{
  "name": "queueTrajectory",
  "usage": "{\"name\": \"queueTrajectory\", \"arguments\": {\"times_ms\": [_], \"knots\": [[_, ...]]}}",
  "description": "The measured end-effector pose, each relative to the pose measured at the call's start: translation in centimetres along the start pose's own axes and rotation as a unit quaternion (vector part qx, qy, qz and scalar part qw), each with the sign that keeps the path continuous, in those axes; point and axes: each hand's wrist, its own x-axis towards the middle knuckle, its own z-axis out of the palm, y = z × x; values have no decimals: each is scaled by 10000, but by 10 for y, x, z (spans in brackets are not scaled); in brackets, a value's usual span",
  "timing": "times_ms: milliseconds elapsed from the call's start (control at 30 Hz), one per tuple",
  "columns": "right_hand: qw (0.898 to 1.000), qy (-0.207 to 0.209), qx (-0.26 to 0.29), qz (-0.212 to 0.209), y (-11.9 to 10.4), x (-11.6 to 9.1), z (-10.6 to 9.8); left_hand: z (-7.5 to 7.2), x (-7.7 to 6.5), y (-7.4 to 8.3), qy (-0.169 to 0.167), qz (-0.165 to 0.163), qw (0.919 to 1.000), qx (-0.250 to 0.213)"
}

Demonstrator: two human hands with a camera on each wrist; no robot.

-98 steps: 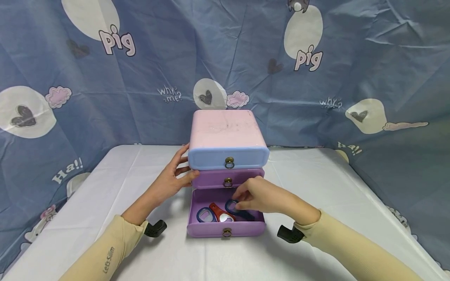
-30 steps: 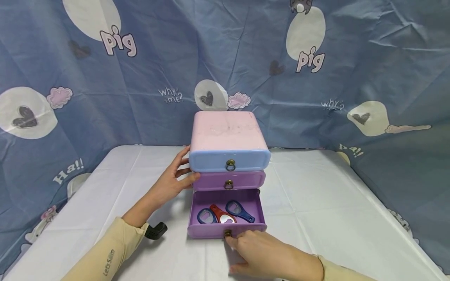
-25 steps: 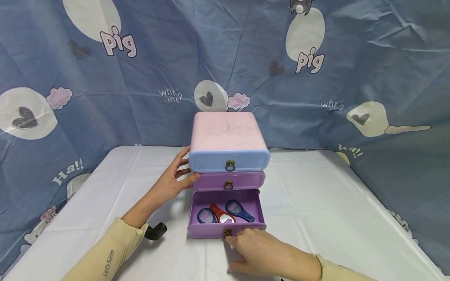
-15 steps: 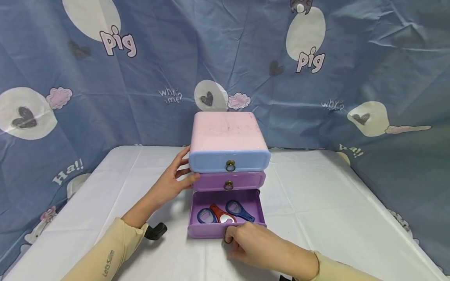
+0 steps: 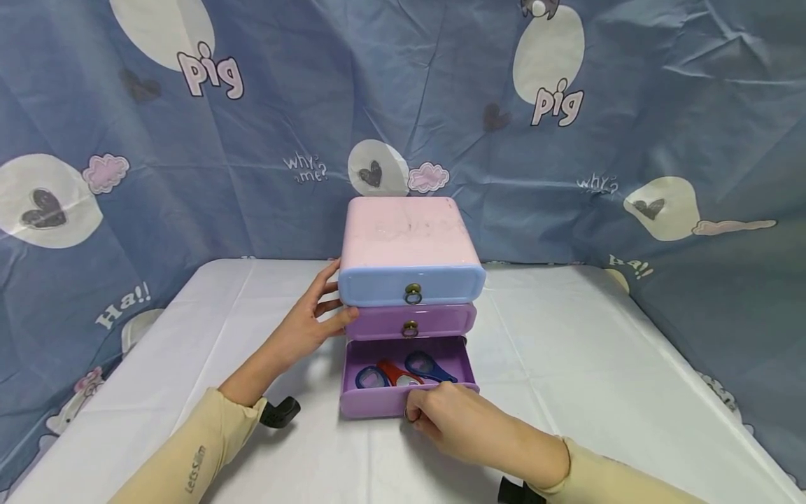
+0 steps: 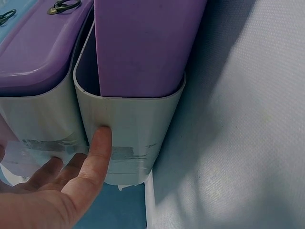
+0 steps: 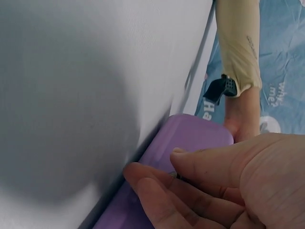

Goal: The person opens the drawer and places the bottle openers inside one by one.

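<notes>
A small drawer cabinet with a pink top (image 5: 406, 227) stands mid-table, its blue top drawer (image 5: 378, 285) and purple middle drawer (image 5: 378, 323) pushed in. The purple bottom drawer (image 5: 371, 404) is pulled out. Inside it lie a blue bottle opener (image 5: 371, 377) on the left, a red bottle opener (image 5: 397, 373) in the middle and another blue bottle opener (image 5: 431, 367) on the right. My right hand (image 5: 462, 423) pinches the bottom drawer's ring pull (image 7: 176, 175), mostly hidden by the fingers. My left hand (image 5: 308, 322) rests with spread fingers against the cabinet's left side (image 6: 126, 129).
A white cloth (image 5: 585, 364) covers the table. Behind it hangs a blue printed curtain (image 5: 264, 210). Black wrist cameras stick out below both sleeves, the left camera (image 5: 280, 412) beside the cabinet and the right camera (image 5: 518, 491) near the front edge.
My right hand has left the right blue bottle opener in the drawer and moved down to the ring pull, thumb now closed in. The bottom drawer has slid slightly inward. My left hand stays put.
</notes>
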Motion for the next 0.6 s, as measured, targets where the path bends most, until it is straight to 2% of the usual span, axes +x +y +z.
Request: {"name": "queueTrajectory", "arguments": {"times_ms": [300, 600], "knots": [[9996, 146, 226, -113, 10, 8, -2, -1, 1, 0, 20, -55, 10000, 57], [9976, -63, 680, 150, 22, 17, -1, 0, 0, 1, 6, -62, 10000, 24]]}}
